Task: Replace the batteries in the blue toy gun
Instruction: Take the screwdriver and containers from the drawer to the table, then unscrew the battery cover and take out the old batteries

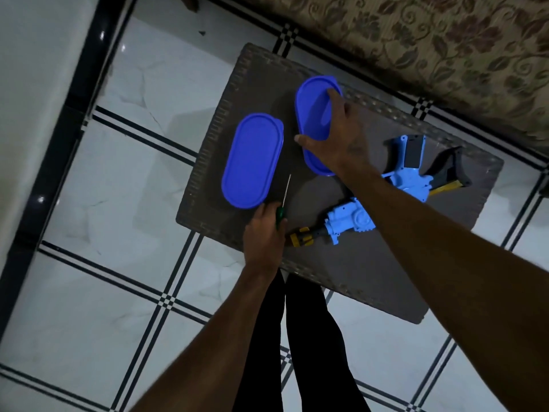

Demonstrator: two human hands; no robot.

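The blue toy gun (350,220) lies across a small dark wicker table (371,272), its yellow-tipped barrel near the front edge and its black stock at the right. My left hand (264,233) grips a green-handled screwdriver (282,203) whose thin shaft points away from me. My right hand (335,138) rests over the far blue oval container (312,114), thumb and fingers spread round its lid. My right forearm crosses over the middle of the gun and hides it. No batteries are visible.
A second blue oval container (252,160) with its lid on stands left of the first. White tiled floor with black lines surrounds the table. A floral sofa (430,40) runs along the far right. My legs (297,337) stand at the table's near edge.
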